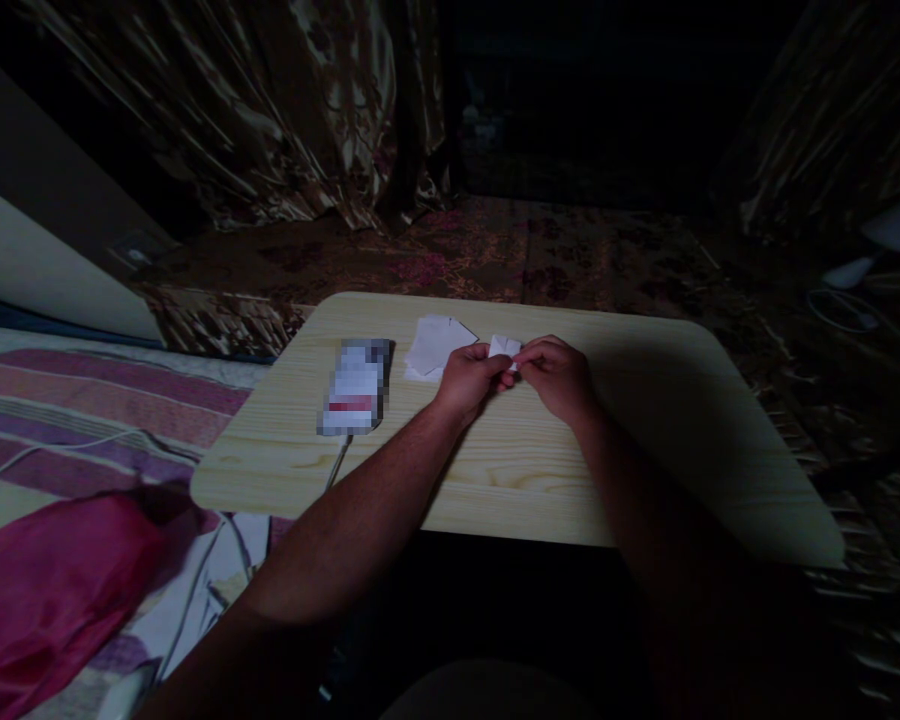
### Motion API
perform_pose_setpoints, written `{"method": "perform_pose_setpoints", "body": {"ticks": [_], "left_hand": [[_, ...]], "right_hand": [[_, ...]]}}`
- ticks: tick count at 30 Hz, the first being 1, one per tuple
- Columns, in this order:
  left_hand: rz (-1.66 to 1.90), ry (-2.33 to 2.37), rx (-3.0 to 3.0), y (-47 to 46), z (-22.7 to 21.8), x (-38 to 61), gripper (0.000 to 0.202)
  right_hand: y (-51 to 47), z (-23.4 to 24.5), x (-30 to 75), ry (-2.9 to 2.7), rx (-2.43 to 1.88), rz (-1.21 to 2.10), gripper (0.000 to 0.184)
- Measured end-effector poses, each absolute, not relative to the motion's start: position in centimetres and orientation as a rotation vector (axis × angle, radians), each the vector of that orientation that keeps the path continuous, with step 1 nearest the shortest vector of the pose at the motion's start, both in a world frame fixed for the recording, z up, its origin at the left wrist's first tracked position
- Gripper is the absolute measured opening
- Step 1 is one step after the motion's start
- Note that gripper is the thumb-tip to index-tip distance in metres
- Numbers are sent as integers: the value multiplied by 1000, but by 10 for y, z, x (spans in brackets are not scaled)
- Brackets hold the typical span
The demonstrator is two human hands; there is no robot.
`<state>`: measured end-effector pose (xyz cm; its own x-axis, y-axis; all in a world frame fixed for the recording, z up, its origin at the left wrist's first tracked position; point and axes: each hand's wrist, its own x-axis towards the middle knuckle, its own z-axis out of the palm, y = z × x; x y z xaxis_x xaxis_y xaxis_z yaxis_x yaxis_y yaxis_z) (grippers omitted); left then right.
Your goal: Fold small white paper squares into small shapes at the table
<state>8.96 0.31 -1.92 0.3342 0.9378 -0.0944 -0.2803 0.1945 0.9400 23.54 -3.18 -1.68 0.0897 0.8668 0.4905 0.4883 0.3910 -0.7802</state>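
A small piece of folded white paper (505, 345) is held between my two hands over the middle of the wooden table. My left hand (468, 383) grips its left side, thumb on top and fingers beneath. On the other side, my right hand (559, 376) pinches the paper's right edge with its fingertips. Creases show on the paper's upper face; its lower part is covered by my fingers. Just left of my left hand lies a stack of loose white paper sheets (438, 342).
The light wooden table (510, 480) has rounded corners. At its left lies a phone (354, 388), its screen blurred, with a white cable (337, 463) running off the front edge. A striped bed (105, 400) with a pink cloth (60, 590) is at the left; curtains (307, 100) hang behind.
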Motion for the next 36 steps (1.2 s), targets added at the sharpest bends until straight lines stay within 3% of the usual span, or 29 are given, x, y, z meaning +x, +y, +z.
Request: {"method": "perform_pose_setpoints", "body": {"ticks": [9, 23, 36], "left_hand": [[988, 802, 991, 3, -19, 90, 23], [1030, 825, 1071, 2, -18, 91, 18], [1038, 830, 1087, 2, -20, 92, 22]], "right_hand": [[-31, -18, 237, -1567, -1238, 449, 11], [-33, -5, 233, -1116, -1341, 1001, 23], [-34, -6, 232, -1143, -1377, 976, 15]]}}
